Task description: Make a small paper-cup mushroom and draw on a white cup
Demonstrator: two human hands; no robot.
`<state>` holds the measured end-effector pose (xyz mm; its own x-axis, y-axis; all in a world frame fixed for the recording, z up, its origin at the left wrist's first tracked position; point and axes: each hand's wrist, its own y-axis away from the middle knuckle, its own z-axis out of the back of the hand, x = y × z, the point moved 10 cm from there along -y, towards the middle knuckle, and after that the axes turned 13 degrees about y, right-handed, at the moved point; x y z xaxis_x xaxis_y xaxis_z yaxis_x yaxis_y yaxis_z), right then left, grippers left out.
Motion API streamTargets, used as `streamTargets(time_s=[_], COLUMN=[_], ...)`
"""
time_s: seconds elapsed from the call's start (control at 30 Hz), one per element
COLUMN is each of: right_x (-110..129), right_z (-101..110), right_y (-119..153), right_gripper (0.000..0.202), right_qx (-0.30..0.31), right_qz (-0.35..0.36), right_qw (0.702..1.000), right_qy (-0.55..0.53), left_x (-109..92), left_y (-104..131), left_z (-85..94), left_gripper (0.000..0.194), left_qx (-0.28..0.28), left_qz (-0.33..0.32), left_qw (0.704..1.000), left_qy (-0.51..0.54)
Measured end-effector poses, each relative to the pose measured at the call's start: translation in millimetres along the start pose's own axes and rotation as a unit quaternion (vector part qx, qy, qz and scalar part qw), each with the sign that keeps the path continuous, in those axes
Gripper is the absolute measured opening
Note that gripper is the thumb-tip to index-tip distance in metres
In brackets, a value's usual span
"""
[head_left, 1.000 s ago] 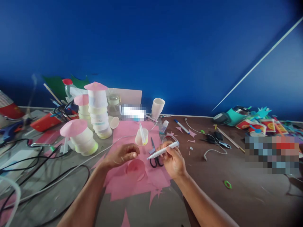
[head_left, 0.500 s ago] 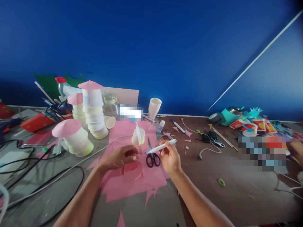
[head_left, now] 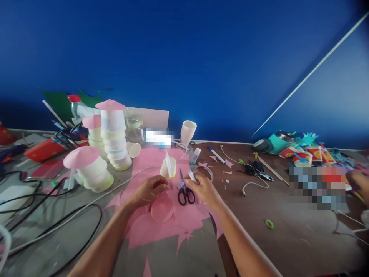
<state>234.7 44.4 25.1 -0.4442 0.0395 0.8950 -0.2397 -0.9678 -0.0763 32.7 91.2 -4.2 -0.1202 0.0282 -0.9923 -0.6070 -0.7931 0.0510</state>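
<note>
My right hand (head_left: 204, 187) is closed around a white marker pen (head_left: 191, 176), with most of its barrel hidden by the fingers. Beside that hand lie scissors (head_left: 186, 195) with black handles, blades pointing away. My left hand (head_left: 152, 190) hovers with loosely curled fingers over pink paper (head_left: 138, 234), and I see nothing held in it. Just below it is a round pink paper disc (head_left: 162, 211). A paper cup (head_left: 165, 168) stands beyond my left hand, with a white pen with a yellow tip (head_left: 169, 164) leaning at it.
Stacked paper-cup towers (head_left: 113, 130) with pink cone tops stand at left, among black cables (head_left: 95, 227). At the back are a tall cup (head_left: 188, 132) and a small glue bottle (head_left: 196, 154). A blue-and-white marker (head_left: 216, 154) lies at right. Another person's hand (head_left: 359, 182) shows far right.
My right hand has turned, so the marker that lay crosswise now points mostly away from view. My left hand's fingers have curled in slightly. The scissors remain in place.
</note>
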Motion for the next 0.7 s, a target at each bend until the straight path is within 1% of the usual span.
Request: streamTargets(time_s=[0.03,0.07,0.1,0.17,0.2,0.27,0.37,0.43,0.47,0.5,0.57,0.63,0.7], right_x=[7.2,13.2,17.8,24.1,25.7,27.6,25.8,25.6,27.9,32.1,45.0,57.9,66.0], right_z=[-0.7,-5.1,-12.5,-29.4,-37.2,-49.6,-57.8,-56.9,-55.5,-53.4,-49.1,-44.9,-42.6], right_y=[1.7,3.9,6.2,10.9,12.8,14.9,13.9,12.9,13.3,14.5,20.0,26.6,31.0], right_gripper=[0.007,0.01,0.016,0.027,0.031,0.031,0.027,0.025,0.023,0.023,0.021,0.019,0.017], right_qx=[0.0,0.01,0.03,0.065,0.081,0.104,0.118,0.113,0.105,0.095,0.077,0.071,0.074], right_qz=[0.03,0.054,0.077,0.124,0.142,0.172,0.186,0.189,0.196,0.207,0.24,0.261,0.254], right_qw=[0.996,0.984,0.962,0.896,0.871,0.837,0.814,0.814,0.821,0.834,0.874,0.913,0.941], right_qy=[0.082,0.17,0.262,0.42,0.464,0.509,0.538,0.538,0.526,0.502,0.416,0.305,0.213], left_x=[-1.0,-2.6,-4.1,-6.3,-6.8,-6.4,-5.7,-4.8,-4.3,-4.0,-5.3,-7.8,-11.1], left_y=[-0.1,-0.1,-0.1,-0.1,-0.3,-0.7,-1.3,-1.1,-0.8,-0.3,1.0,2.7,4.6], left_z=[-0.8,-1.5,-2.3,-3.6,-4.1,-4.8,-5.8,-5.7,-4.7,-3.4,-3.5,-8.7,-14.7], left_gripper=[0.03,0.029,0.029,0.027,0.027,0.026,0.026,0.025,0.025,0.025,0.026,0.027,0.029], left_qx=[0.002,0.003,0.005,0.009,0.01,0.012,0.012,0.009,0.003,-0.003,0.0,0.029,0.062], left_qz=[-0.004,-0.009,-0.013,-0.018,-0.019,-0.015,-0.013,-0.009,-0.006,-0.004,-0.007,-0.012,-0.016], left_qw=[1.0,1.0,1.0,1.0,0.999,0.999,0.999,0.999,0.999,1.0,1.0,0.998,0.992], left_qy=[-0.003,-0.007,-0.012,-0.022,-0.026,-0.033,-0.034,-0.034,-0.033,-0.029,-0.004,0.05,0.113])
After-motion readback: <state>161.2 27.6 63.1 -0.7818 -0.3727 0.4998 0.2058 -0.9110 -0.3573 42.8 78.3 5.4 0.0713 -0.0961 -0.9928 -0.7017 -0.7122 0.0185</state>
